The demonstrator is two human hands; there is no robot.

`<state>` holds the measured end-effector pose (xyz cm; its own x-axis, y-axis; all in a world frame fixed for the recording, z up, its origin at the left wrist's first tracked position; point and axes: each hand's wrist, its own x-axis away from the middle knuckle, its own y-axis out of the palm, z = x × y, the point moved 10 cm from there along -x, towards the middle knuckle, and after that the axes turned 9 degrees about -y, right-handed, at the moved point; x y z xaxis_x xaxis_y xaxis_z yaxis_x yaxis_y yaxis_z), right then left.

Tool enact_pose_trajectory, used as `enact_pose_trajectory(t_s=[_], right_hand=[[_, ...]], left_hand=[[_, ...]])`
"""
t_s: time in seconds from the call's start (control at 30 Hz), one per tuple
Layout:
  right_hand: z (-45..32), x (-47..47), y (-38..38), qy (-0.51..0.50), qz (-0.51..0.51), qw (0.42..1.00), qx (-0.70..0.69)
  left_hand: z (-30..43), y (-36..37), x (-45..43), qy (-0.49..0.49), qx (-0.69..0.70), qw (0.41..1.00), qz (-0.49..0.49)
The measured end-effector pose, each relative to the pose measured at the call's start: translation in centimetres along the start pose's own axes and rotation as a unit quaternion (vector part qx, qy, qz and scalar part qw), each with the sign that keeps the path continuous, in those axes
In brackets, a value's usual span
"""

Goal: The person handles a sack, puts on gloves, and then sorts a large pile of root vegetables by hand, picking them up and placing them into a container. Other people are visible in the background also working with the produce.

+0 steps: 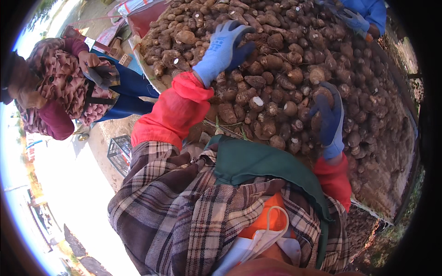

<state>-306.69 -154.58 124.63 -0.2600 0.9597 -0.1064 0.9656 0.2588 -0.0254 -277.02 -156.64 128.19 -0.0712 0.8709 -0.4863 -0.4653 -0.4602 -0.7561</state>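
Observation:
A wide heap of brown taro corms (272,63) lies before me, some showing white cut faces. My left hand (221,51), in a light blue work glove with a dark blue palm, hovers over the left part of the heap. Its fingers are apart and nothing shows in its grasp, though the fingertips are blurred. At the right, my right hand (330,119) wears a matching glove. Between its thumb and fingers it grips a round taro corm (324,96). A cut taro corm (256,102) with a white face lies between my two hands.
One person (69,82) stands at the left, holding a dark glove. Another person's gloved hand (355,20) reaches onto the heap at the far right. A black plastic crate (119,153) sits on the ground to my left. A pale sheet edge (371,210) borders the heap.

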Motion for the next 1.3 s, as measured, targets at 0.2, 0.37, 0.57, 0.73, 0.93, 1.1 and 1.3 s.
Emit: enact_pose_trajectory(t_s=[0.2, 0.37, 0.57, 0.73, 0.93, 1.1, 1.3], right_hand=[[0.4, -0.5, -1.5, 0.032, 0.035, 0.995, -0.086], [1.7, -0.6, -2.4, 0.059, 0.054, 0.988, -0.133], [2.6, -0.4, -3.4, 0.087, 0.072, 0.982, -0.152], [1.9, -0.2, -3.5, 0.047, 0.043, 0.982, -0.179], [-1.2, -0.6, -4.2, -0.114, 0.022, 0.993, 0.021], [-5.0, 1.9, -0.3, -0.275, -0.041, 0.904, 0.325], [-4.3, 3.3, 1.7, -0.233, -0.114, 0.917, 0.304]], left_hand=[[-23.6, 1.2, 2.7, -0.151, -0.35, 0.891, -0.248], [-24.6, -4.5, -3.3, -0.161, -0.19, 0.967, -0.045], [-3.7, 3.1, -4.6, 0.053, 0.017, 0.993, -0.104], [4.9, 14.2, 1.5, 0.049, -0.045, 0.946, -0.317], [6.2, 10.0, 3.3, -0.209, 0.429, 0.772, -0.42], [11.8, 6.1, 6.8, -0.203, 0.453, 0.81, -0.313], [16.2, 4.4, 12.3, -0.277, 0.618, 0.706, -0.208]])
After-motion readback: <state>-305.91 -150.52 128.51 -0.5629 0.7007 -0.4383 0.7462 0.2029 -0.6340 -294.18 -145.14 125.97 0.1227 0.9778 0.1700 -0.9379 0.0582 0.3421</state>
